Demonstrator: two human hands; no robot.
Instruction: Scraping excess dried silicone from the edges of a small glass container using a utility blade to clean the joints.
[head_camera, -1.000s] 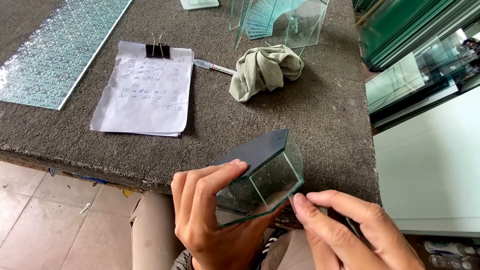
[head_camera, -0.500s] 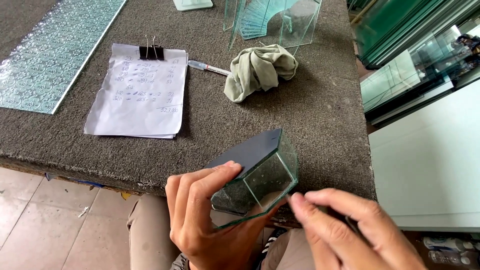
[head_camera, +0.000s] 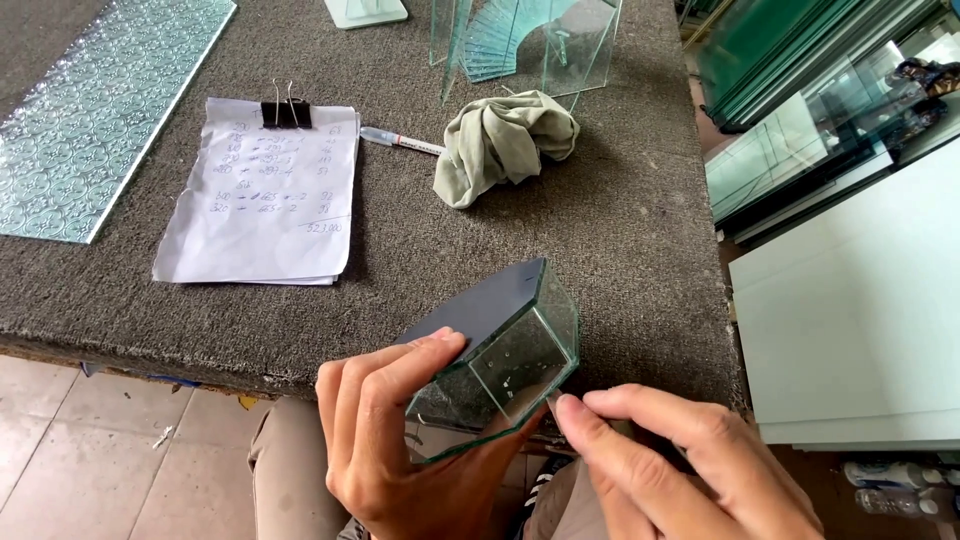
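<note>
- Here, the left hand (head_camera: 385, 440) has its grip around a small hexagonal clear-glass box with a dark panel (head_camera: 500, 355).
- The right hand (head_camera: 680, 465), fingers pinched narrow, touches its lower edge above the grey carpeted desk (head_camera: 620, 220).

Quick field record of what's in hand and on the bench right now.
left hand: grips small glass box, tilted, at bench edge
right hand: fingertips touch the box's lower edge
bench: grey carpeted top
paper stack: handwritten, held by black binder clip
marker pen: between paper and crumpled cloth
patterned glass sheet: far left
clear glass panes: standing behind cloth
</note>
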